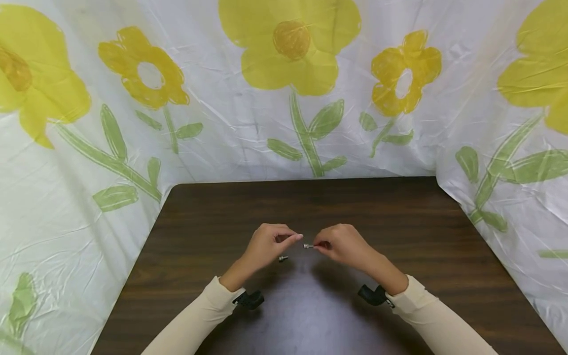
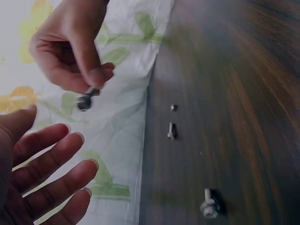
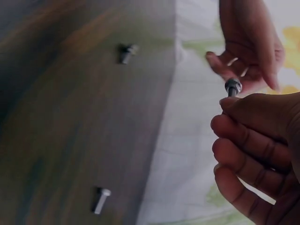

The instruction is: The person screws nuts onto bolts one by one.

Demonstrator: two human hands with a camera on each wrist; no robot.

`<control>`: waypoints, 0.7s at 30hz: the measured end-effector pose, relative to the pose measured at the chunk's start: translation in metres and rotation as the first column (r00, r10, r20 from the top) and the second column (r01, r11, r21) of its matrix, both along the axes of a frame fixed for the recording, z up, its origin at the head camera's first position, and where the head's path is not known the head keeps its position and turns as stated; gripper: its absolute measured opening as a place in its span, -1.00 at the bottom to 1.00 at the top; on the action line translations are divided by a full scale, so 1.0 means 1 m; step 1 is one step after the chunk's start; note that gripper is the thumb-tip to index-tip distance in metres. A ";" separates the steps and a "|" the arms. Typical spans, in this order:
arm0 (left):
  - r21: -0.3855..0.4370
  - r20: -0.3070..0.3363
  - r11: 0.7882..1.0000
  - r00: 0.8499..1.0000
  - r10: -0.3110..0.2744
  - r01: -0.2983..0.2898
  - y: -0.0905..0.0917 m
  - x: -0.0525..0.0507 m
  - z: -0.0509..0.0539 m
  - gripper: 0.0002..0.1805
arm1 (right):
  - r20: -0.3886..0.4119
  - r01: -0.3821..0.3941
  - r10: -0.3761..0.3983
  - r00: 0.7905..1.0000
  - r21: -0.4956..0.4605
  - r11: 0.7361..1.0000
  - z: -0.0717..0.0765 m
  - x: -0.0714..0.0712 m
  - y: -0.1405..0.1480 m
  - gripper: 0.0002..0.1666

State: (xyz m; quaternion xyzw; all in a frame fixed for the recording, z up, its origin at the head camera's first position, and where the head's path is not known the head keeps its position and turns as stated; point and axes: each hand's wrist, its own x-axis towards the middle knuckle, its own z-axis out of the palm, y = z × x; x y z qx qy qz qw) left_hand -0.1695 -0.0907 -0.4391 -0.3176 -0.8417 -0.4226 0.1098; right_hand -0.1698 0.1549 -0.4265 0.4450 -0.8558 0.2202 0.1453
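Note:
My right hand (image 1: 348, 246) pinches a small metal bolt (image 1: 307, 246) by its shank between thumb and fingertips, above the table. The head end points toward my left hand (image 1: 266, 246) and looks thick, with what seems a washer or nut on it in the right wrist view. Nothing is in my left hand; its fingers are spread and relaxed, just short of the bolt. On the table below lies another bolt (image 2: 210, 206) with a wide ring under its head. Farther off are a plain bolt (image 2: 172, 131) and a tiny nut-like piece (image 2: 174, 107).
A dark wood-grain table (image 1: 213, 207) lies under both hands. White cloth with yellow flowers (image 1: 204, 128) hangs along its back and both sides. Each wrist carries a black camera mount, one at the left wrist (image 1: 249, 299) and one at the right wrist (image 1: 372, 295).

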 end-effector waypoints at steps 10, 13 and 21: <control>-0.056 0.082 0.998 0.996 0.035 -0.030 -0.013 0.001 -0.014 -0.84 | 0.127 0.061 -0.078 0.989 0.138 0.989 -0.034 -0.009 -0.007 -0.83; -0.059 0.090 0.998 0.995 0.032 -0.027 -0.014 0.002 -0.016 -0.84 | 0.150 0.067 -0.094 0.984 0.173 0.983 -0.044 -0.011 -0.010 -0.82; -0.079 0.126 0.997 0.992 0.023 -0.014 -0.016 0.002 -0.020 -0.86 | 0.181 0.068 -0.107 0.978 0.210 0.975 -0.062 -0.014 -0.016 -0.81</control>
